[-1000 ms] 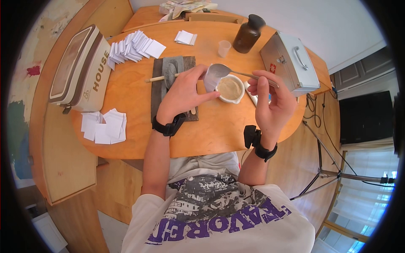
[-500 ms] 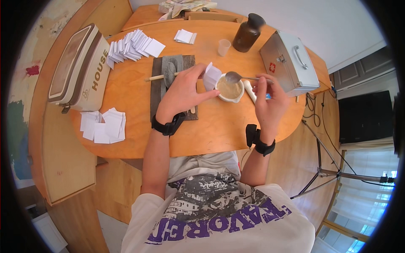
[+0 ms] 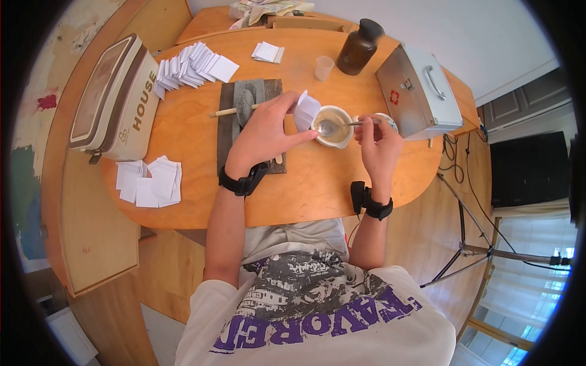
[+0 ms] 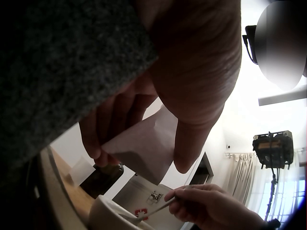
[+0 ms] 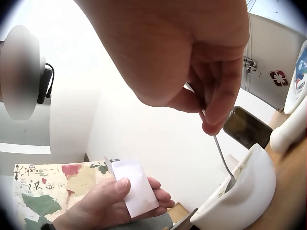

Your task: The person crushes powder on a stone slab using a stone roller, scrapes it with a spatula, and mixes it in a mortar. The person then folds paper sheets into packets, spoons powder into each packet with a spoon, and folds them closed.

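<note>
My left hand (image 3: 265, 135) holds a small white paper packet (image 3: 307, 112), pinched between thumb and fingers, right at the left rim of a white mortar (image 3: 337, 144). Pale beige powder (image 3: 332, 114) lies inside the mortar. With thumb and fingertips my right hand (image 3: 381, 146) grips the thin handle of a metal spoon (image 3: 327, 128). The spoon's bowl is down in the mortar, and the handle slants up to the right. A white pestle (image 5: 289, 133) lies beside the mortar, mostly covered by the right hand in the head view.
A brown bottle (image 3: 359, 50) and small plastic cup (image 3: 324, 68) stand behind the mortar, a silver case (image 3: 424, 91) to the right. Left are a dark board (image 3: 227, 131) with a grey stone (image 3: 246, 105), fanned white packets (image 3: 198, 66), paper squares (image 3: 152, 183) and a HOUSE box (image 3: 119, 104).
My right hand has come down and left, taking the spoon from over the packet into the mortar. The left hand stays put; its packet, earlier behind the spoon, now shows.
</note>
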